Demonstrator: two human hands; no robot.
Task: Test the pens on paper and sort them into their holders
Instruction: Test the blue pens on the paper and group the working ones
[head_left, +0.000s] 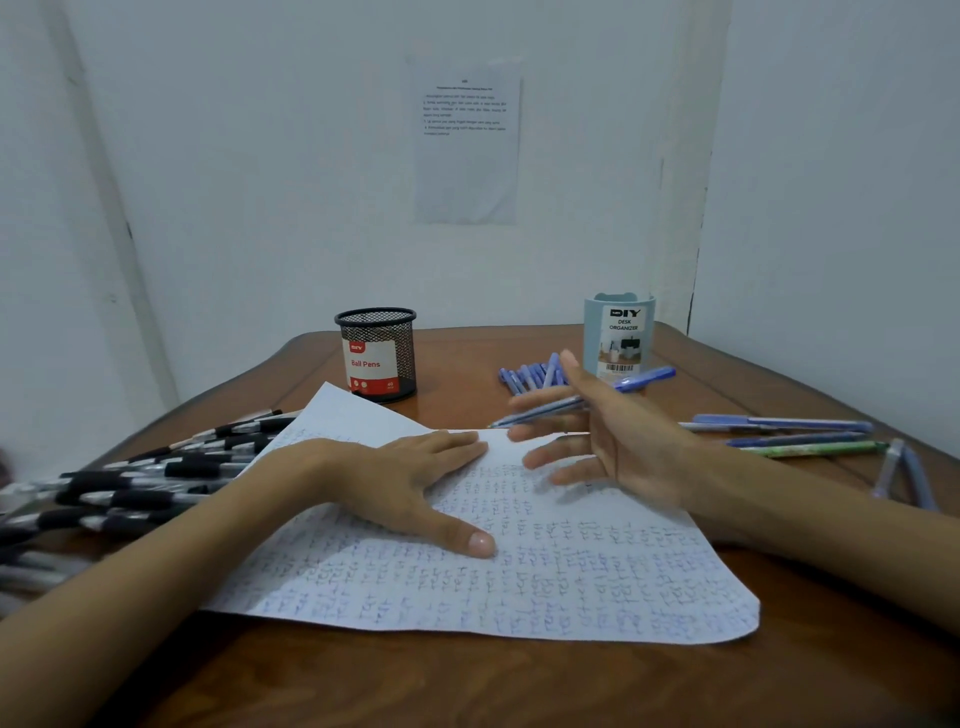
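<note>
A white paper sheet (519, 582) covered in blue test marks lies in the middle of the wooden table. My left hand (395, 483) presses flat on it, fingers straight. Above the sheet's far edge, my right hand (608, 441) holds a blue pen (639, 382) in the crook between thumb and index finger, the other fingers spread. The pen's tip points left and its cap end points toward the light blue desk organizer (618, 332) at the back right. A black mesh holder (376, 353) labelled "Ball Pens" stands at the back centre.
Several black-and-silver pens (130, 493) are piled at the left edge of the table (467, 686). A row of blue pens (530, 376) lies by the organizer. More blue pens and a green one (800, 436) lie at the right. Walls close in behind.
</note>
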